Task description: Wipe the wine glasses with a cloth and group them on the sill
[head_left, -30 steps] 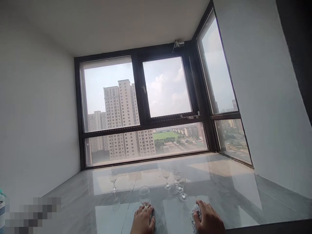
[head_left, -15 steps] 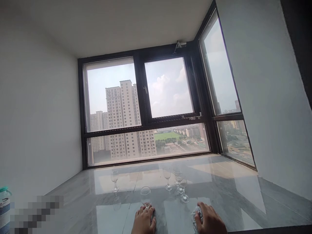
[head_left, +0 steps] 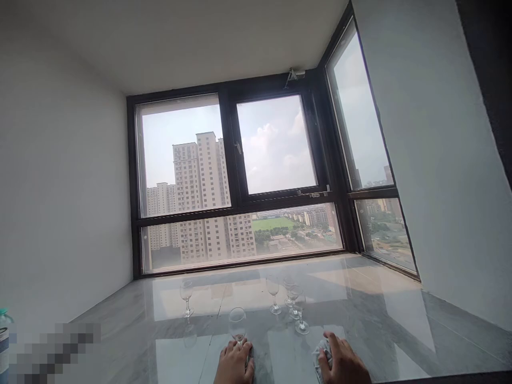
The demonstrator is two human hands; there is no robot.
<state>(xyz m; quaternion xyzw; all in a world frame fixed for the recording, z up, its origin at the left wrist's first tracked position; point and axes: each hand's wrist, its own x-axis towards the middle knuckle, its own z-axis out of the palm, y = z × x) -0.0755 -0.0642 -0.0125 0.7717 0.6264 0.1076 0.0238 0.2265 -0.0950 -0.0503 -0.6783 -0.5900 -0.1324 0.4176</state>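
Note:
At the bottom of the head view, my left hand point(head_left: 235, 362) is closed at the stem and foot of a clear wine glass point(head_left: 237, 320). The bowl shows upright above my fingers, while the foot is hidden. Further right, my right hand point(head_left: 344, 360) has its fingers curled over a crumpled white cloth point(head_left: 321, 354), which rests on the grey stone sill point(head_left: 280, 352). Just beyond that hand stands another wine glass point(head_left: 301, 320).
Several more glasses stand close together behind it, among them one wine glass point(head_left: 273, 293). A lone wine glass point(head_left: 186, 296) is at the left. Dark-framed windows point(head_left: 236, 210) close off the back. A bottle with a green top point(head_left: 4, 317) is at the left edge.
The view has shifted very slightly. Both hands, the held glass and the cloth stay in nearly the same places.

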